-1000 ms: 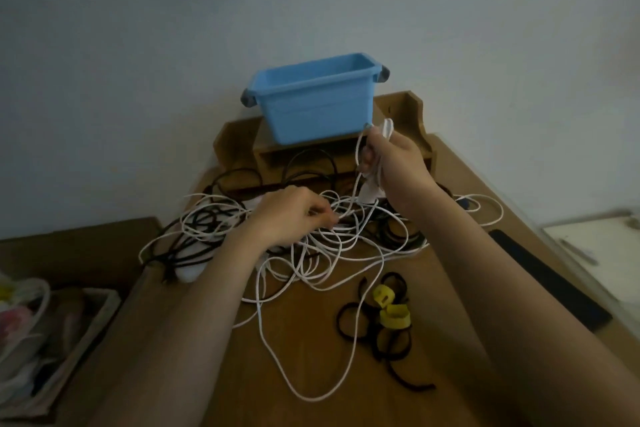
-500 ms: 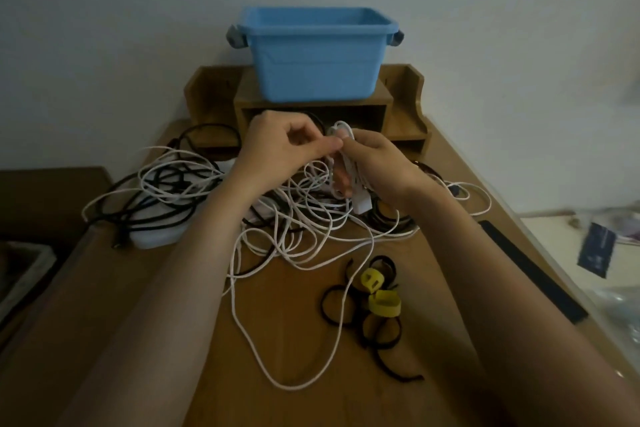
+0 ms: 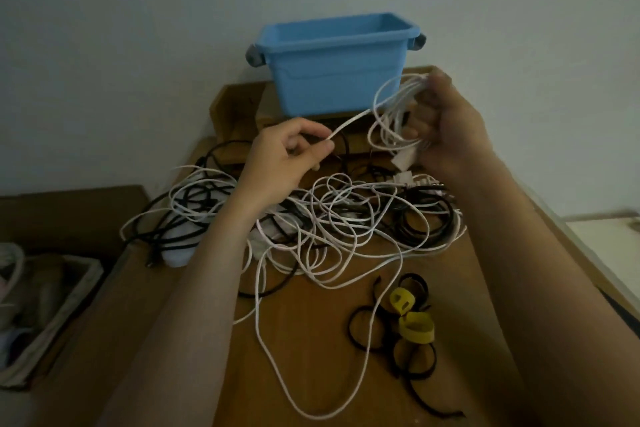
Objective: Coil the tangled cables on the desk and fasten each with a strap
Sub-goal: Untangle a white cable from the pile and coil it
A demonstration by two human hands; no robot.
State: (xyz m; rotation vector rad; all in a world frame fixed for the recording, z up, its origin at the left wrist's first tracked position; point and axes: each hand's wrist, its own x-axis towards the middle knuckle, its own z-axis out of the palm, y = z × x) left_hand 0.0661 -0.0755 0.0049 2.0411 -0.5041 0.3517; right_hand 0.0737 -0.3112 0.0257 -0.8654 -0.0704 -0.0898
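- Since the right hand (image 3: 446,136) is gripping only a few white loops (image 3: 389,115) at upper right, in front of the blue bin (image 3: 339,59), how far along is this looking?

- Barely started, I'd say. The left hand (image 3: 280,160), mid-frame, is pinching the white cable (image 3: 349,122) between thumb and fingers (image 3: 322,149). That strand is running taut up to the small bundle the right hand's fingers are curling round. Everything else is lying in one big tangle (image 3: 346,219) across the middle of the surface (image 3: 311,367), with white and black cables (image 3: 427,224) all mixing together. The straps (image 3: 414,321) are sitting in a heap at lower right, black ones plus two yellow, and none is going round anything yet. So the first coil is being built, zero are fastened, and loads is left.
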